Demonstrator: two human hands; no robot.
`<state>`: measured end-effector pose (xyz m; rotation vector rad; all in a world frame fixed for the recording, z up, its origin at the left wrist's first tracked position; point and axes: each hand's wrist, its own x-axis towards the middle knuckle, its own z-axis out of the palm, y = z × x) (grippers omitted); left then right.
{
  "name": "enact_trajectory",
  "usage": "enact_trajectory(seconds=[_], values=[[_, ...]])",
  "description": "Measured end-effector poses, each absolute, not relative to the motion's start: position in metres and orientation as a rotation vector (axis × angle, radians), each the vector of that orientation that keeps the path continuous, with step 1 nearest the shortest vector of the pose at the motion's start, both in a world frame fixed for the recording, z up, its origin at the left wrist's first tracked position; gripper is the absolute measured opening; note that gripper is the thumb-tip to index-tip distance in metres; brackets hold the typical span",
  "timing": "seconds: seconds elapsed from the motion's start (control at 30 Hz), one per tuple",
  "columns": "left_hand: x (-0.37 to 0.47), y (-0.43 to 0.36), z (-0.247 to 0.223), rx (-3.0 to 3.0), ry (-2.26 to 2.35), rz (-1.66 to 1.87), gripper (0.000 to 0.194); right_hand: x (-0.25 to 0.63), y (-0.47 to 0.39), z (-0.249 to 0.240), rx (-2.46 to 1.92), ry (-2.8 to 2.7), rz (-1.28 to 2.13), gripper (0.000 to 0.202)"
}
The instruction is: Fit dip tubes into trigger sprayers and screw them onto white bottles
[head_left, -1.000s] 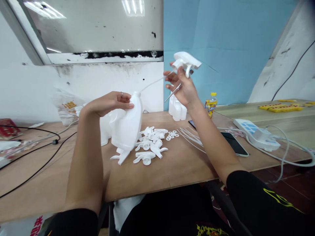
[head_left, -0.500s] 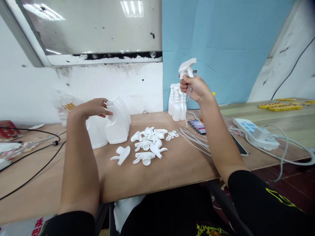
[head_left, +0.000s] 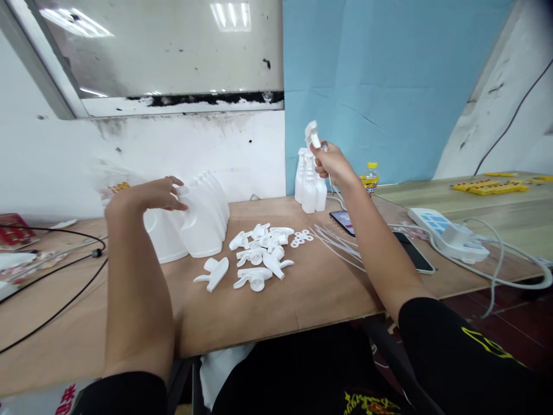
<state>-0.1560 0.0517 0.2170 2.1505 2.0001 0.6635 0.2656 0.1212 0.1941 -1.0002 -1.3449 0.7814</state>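
My left hand (head_left: 166, 193) is closed round the neck of a white bottle (head_left: 203, 230), the front one of a row of several at the left. Raised before the blue sheet, my right hand (head_left: 330, 162) grips a white spray head (head_left: 311, 134) and a thin metal-tipped tool (head_left: 331, 183). Behind and below that hand stand white bottles with spray tops (head_left: 309, 187). Several loose spray heads (head_left: 256, 278) lie in a pile at mid-table, beside small white rings (head_left: 301, 237) and thin clear tubes (head_left: 339, 246).
Right of the tubes are a phone (head_left: 343, 221), another phone (head_left: 415, 253), a yellow-capped bottle (head_left: 370, 178) and a white power strip (head_left: 447, 235) with cables. Black cables (head_left: 64, 297) cross the table's left side. Yellow pieces (head_left: 488, 187) lie far right.
My right hand has lowered slightly and moved left, turning the spray head. My left hand has moved slightly left, and the front bottle's neck has shifted left with it.
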Motion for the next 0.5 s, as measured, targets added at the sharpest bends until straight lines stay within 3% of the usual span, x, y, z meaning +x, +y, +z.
enact_trajectory(seconds=[0.1,0.23,0.33,0.4,0.5], values=[[-0.145,0.034,0.226,2.342,2.323,0.497,0.084,0.273,0.127,0.180,-1.260,-1.500,0.854,0.024],[-0.116,0.001,0.197,2.628,2.067,0.518,0.062,0.289,0.129,0.139,-1.490,-1.565,0.934,0.029],[-0.106,-0.015,0.146,2.459,1.860,0.093,0.063,0.302,0.126,0.106,-1.626,-1.591,0.958,0.026],[-0.103,-0.019,0.114,2.356,1.754,-0.261,0.050,0.309,0.124,0.090,-1.705,-1.612,0.949,0.022],[-0.093,-0.014,0.085,2.399,1.715,-0.358,0.036,0.314,0.123,0.082,-1.782,-1.644,0.852,0.017]])
